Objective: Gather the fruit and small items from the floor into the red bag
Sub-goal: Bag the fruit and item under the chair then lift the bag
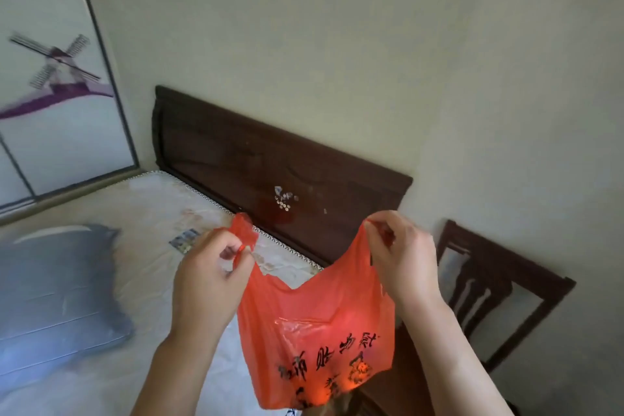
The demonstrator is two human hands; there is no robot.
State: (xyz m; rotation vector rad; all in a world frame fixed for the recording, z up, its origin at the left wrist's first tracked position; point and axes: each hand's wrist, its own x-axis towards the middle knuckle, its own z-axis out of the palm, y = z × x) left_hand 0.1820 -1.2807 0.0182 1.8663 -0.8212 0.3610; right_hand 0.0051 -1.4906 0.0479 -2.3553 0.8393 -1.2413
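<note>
The red bag [314,331] hangs in the air above the edge of the bed [141,213], held up by both handles. The left hand [209,277] has its grip pinched on the left handle; the right hand [401,257] has its grip pinched on the right handle. Black print marks the bag's front, and something bulges at its bottom, though its contents cannot be told. Left of the bag lies a grey pillow [57,297]. Behind the bag stands a dark headboard [256,159], and right of it a wooden chair [499,287].

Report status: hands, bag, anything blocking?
Left hand pinches one handle, right hand the other. Red bag hangs spread between them, held up over the bed edge. No fruit or floor in view. Nothing in the way.
</note>
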